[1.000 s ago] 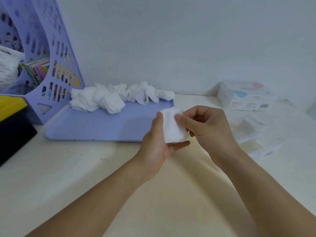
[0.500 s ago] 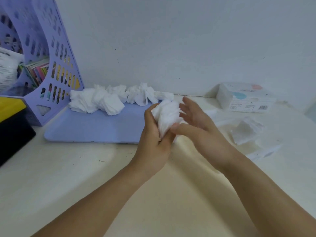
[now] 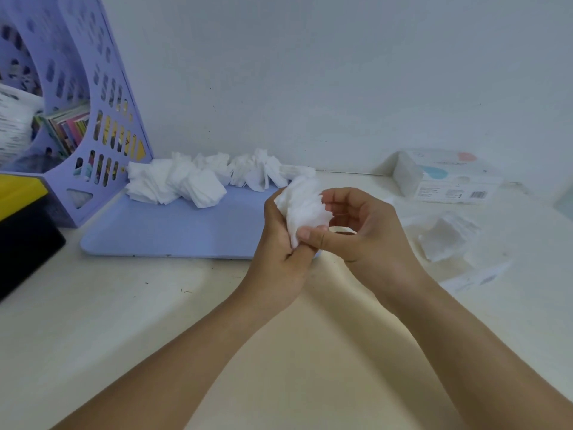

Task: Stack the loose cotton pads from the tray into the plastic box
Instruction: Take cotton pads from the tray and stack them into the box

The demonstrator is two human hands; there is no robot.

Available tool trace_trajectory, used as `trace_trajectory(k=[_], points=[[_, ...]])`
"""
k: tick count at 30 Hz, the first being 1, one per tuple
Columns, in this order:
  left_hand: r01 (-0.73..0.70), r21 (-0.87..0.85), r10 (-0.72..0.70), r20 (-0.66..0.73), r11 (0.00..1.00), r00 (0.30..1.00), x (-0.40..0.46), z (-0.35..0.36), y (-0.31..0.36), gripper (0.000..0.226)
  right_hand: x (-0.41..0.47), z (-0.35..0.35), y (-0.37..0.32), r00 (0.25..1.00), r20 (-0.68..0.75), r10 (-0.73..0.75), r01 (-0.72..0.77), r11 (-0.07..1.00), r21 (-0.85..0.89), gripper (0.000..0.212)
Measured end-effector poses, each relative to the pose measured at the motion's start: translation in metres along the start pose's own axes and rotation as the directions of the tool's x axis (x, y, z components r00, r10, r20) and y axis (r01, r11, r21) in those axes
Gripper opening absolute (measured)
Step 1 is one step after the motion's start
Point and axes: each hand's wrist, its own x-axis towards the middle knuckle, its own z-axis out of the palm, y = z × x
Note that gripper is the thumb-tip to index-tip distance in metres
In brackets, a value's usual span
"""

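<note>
white cotton pads, a small fanned bunch [image 3: 305, 209], sit in the grip of two bare hands raised above a cream tabletop [image 3: 155, 321]. the left hand [image 3: 279, 252] has its fingers curled round the lower end of the bunch, holding it upright, so the pads splay out at the top. the right hand [image 3: 366, 231] pinches the same bunch from the side, its thumb pressed on the pads' lower edge and its fingers curled over the ragged top edge. behind the hands lies a lilac tray [image 3: 173, 231], with a loose row of more cotton pads [image 3: 198, 181] heaped along its far edge by the wall. to the right, on the table, stands a clear plastic box [image 3: 459, 246] with a few pads stacked inside it; its outline is faint and hard to trace. farther right, against the wall, is a white printed packet [image 3: 446, 178]. at the far left stands a lilac file rack [image 3: 93, 119] holding papers.
</note>
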Motion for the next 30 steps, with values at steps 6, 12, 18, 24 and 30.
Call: trace_trajectory(k=[6, 12, 18, 24, 30], points=[[0.004, 0.006, -0.005, 0.142, 1.0, 0.99, -0.001, -0.005, 0.005, 0.074, 0.003, -0.005, 0.006, 0.996, 0.088, 0.021, -0.029, 0.995, 0.093, 0.046], [0.207, -0.332, -0.127, 0.248, 0.92, 0.96, 0.003, -0.017, 0.015, 0.077, 0.006, -0.012, 0.004, 0.993, 0.119, 0.009, -0.017, 0.998, 0.066, 0.024], [0.282, -0.388, -0.224, 0.189, 0.878, 0.956, 0.006, -0.014, 0.012, 0.044, 0.007, -0.014, 0.003, 0.993, 0.107, 0.05, -0.067, 0.984, 0.163, 0.019], [0.353, -0.421, -0.302, 0.185, 0.836, 0.935, 0.006, -0.014, 0.015, 0.048, 0.007, -0.014, 0.001, 0.995, 0.095, -0.042, 0.039, 0.999, 0.025, 0.015], [0.404, -0.454, -0.399, 0.113, 0.794, 0.91, 0.01, -0.015, 0.014, 0.048, 0.007, -0.014, 0.004, 0.996, 0.066, -0.054, 0.055, 0.998, -0.022, 0.018]])
